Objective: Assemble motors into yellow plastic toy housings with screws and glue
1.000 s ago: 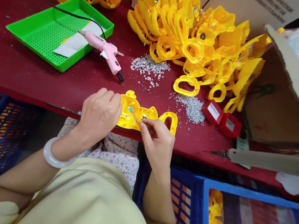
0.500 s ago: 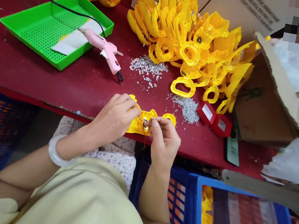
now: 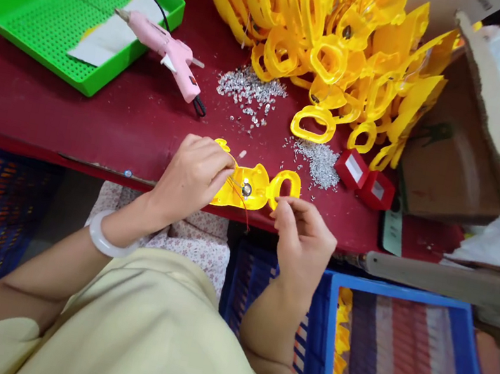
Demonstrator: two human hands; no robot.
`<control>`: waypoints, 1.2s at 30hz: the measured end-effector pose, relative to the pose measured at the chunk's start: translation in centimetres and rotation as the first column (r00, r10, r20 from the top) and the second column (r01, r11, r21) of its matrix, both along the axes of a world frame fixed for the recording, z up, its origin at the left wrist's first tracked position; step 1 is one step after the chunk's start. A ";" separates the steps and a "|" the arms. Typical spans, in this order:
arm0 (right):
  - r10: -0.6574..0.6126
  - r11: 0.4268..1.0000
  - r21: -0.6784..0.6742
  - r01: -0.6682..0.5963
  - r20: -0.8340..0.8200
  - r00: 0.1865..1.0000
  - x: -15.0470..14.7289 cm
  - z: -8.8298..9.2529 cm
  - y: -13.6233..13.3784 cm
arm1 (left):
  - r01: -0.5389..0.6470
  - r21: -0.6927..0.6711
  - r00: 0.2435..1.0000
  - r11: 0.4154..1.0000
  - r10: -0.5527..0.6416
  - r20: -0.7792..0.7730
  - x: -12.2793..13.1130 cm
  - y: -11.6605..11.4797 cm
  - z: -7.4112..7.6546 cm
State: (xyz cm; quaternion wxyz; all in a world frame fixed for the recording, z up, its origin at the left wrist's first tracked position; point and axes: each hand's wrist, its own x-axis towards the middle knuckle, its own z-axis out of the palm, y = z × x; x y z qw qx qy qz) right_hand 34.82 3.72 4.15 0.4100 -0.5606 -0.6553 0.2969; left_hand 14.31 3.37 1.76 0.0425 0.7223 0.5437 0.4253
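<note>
A yellow plastic shell lies at the table's front edge, with a ring-shaped part on its right end. In its middle sits a small round metal piece. Thin reddish wires trail from it over the edge. My left hand is closed over the shell's left end, fingertips beside the wires, hiding part of the shell. Just in front of the ring end, my right hand has thumb and forefinger pinched together; whatever may be between them is too small to make out.
A pink glue gun leans on a green tray. Behind are small clear pieces, a heap of screws, red boxes and piled yellow shells. A cardboard box stands right; blue crates flank me below.
My right hand has moved right and toward me, away from the metal piece, which is now uncovered. My left hand stays at the shell's left end. The camera view has shifted slightly.
</note>
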 end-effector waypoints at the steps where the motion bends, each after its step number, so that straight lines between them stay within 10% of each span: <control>1: 0.008 1.000 -0.027 -0.007 0.059 0.998 0.8 -0.1 -0.4 | -0.008 0.008 1.000 1.000 0.008 0.005 0.0 0.0 0.0; 10: 0.242 0.969 -0.127 -0.212 0.324 0.914 1.6 -1.5 -2.2 | -0.009 0.044 0.999 0.999 0.008 0.031 0.2 -0.2 0.3; 22: 0.052 0.959 -0.253 -0.128 -0.285 0.957 -2.3 -1.1 1.0 | 0.180 -0.008 0.983 0.984 -0.179 0.047 -0.2 -1.3 0.8; 36: 0.211 0.945 -0.227 -0.236 -0.128 0.969 -2.5 -0.4 0.8 | 0.115 0.009 0.992 0.993 -0.115 0.047 0.6 -1.2 -0.2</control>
